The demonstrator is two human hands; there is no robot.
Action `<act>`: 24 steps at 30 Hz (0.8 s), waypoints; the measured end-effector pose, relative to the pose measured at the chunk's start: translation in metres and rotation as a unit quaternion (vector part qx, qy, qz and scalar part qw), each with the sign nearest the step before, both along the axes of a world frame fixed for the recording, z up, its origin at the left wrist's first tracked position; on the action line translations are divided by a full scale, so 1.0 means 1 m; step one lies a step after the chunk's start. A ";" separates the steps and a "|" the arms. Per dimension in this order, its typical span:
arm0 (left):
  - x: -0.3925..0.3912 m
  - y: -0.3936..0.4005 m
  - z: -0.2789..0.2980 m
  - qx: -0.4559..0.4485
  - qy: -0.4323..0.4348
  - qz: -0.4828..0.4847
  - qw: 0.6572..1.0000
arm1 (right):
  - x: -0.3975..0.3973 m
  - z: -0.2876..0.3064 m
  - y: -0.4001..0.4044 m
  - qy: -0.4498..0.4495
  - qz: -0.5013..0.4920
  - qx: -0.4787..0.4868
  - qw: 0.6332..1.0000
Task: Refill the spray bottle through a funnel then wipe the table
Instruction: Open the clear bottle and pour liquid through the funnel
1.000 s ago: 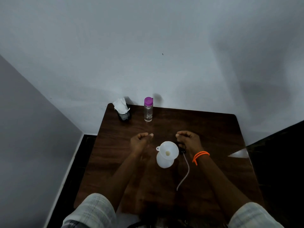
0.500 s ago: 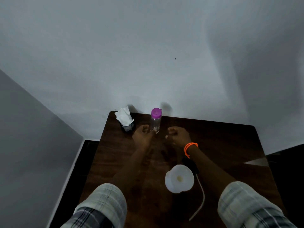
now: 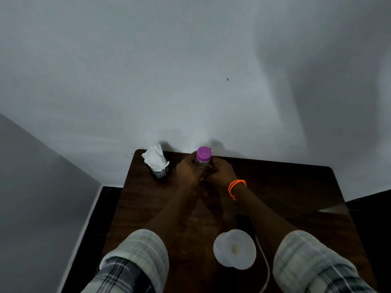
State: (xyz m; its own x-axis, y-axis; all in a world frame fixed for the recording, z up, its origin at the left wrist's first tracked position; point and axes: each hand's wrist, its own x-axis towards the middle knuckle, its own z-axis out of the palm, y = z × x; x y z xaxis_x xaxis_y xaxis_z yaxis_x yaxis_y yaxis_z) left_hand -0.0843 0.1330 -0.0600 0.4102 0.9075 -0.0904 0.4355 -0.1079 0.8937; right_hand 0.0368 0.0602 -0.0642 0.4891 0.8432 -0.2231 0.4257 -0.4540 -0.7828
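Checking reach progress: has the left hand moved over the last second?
Yes. The left hand went from beside the funnel toward the table's far edge, and now wraps the purple-capped bottle near the tissue holder.

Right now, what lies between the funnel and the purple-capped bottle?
Head view: only bare table and the forearms, between funnel and bottle, which both hands grip.

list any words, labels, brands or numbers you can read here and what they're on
None can be read.
Clear bottle: both hands, left hand and right hand, cover its body, so any print is hidden.
Purple cap: faint raised marks on top, too blurred to read.
White funnel, tissue and table: no text visible.
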 end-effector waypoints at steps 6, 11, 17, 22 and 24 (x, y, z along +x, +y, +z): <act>0.000 -0.010 0.030 0.027 0.007 -0.026 0.999 | -0.002 0.022 -0.017 0.020 -0.038 0.044 0.998; 0.004 -0.021 0.070 0.052 -0.014 -0.050 0.997 | -0.001 0.053 -0.042 0.049 -0.064 0.117 0.990; 0.002 -0.048 0.128 0.081 -0.038 -0.093 0.992 | -0.007 0.104 -0.070 0.037 -0.098 0.164 0.981; -0.014 -0.050 0.159 0.006 -0.119 -0.199 0.973 | 0.000 0.136 -0.097 0.024 -0.065 0.145 0.987; -0.018 -0.045 0.168 -0.002 -0.129 -0.226 0.966 | 0.001 0.148 -0.108 0.019 -0.052 0.139 0.989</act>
